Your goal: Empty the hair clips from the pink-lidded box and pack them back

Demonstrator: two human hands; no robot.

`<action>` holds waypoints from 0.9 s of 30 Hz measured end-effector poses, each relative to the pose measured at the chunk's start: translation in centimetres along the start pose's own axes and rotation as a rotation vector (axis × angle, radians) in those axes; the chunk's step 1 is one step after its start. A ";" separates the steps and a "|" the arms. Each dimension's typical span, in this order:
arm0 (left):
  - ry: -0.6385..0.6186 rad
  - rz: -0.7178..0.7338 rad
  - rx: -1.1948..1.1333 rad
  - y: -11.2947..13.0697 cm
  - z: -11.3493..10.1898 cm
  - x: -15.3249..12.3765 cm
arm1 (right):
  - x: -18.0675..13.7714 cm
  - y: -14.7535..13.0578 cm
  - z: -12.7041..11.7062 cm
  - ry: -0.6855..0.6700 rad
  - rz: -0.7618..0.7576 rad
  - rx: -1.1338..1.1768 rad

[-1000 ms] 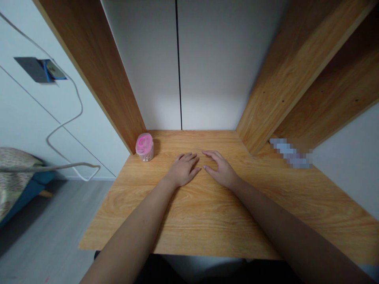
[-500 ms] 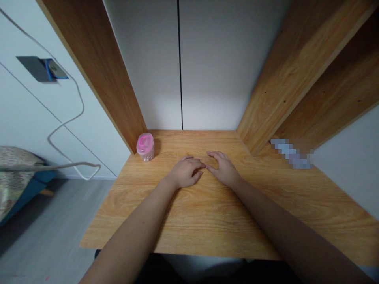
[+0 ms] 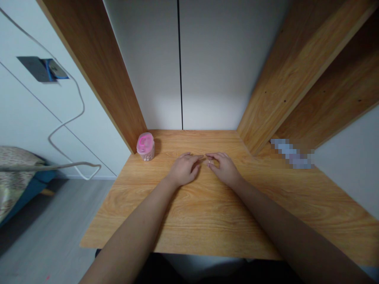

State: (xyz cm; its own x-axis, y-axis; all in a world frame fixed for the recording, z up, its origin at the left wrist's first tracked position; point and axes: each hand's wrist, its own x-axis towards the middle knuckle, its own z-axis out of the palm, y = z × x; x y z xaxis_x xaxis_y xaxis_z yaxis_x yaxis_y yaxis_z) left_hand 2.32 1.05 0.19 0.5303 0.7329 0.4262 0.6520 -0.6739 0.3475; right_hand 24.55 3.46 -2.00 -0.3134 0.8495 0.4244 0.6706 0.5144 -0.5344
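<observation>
Wooden desk (image 3: 207, 221) below, your left hand (image 3: 182, 169) curves, thumb apart; a shiny bit (image 3: 209, 162) sits by the thumb tip of your right hand (image 3: 225, 170), pinched or not I can't tell.

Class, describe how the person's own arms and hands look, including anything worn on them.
The left arm and right arm are bare as far as they show, with no sleeve, watch or bracelet in view. The left hand and right hand wear no gloves. Finer details are too small to tell.
</observation>
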 end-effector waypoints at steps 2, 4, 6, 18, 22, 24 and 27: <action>0.008 -0.025 0.019 -0.1 0.0 0.0 | 0.0 0.0 0.1 0.020 0.021 0.094; 0.009 -0.046 0.027 -0.1 0.0 0.0 | 0.0 -0.1 0.3 0.037 0.031 0.168; 0.012 -0.065 0.032 0.0 -0.1 0.0 | -0.1 -0.3 0.4 0.047 0.035 0.219; 0.059 -0.151 0.059 -0.3 0.0 0.1 | 0.0 0.1 1.0 0.137 0.298 0.472; 0.110 -0.185 0.075 -0.5 0.1 0.1 | 0.3 0.8 0.6 0.318 0.304 0.453; 0.140 -0.211 0.089 -0.7 0.2 0.1 | 0.3 1.0 0.4 0.341 0.329 0.407; 0.206 -0.254 0.117 -1.1 0.1 0.2 | 0.3 1.1 0.4 0.276 0.374 0.366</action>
State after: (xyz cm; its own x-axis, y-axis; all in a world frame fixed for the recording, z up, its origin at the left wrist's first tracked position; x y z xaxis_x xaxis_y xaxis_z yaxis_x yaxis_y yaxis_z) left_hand 1.73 1.95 -0.16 0.2300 0.8337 0.5020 0.8135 -0.4478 0.3711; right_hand 24.90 4.31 -2.74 0.1194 0.9442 0.3070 0.4109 0.2344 -0.8810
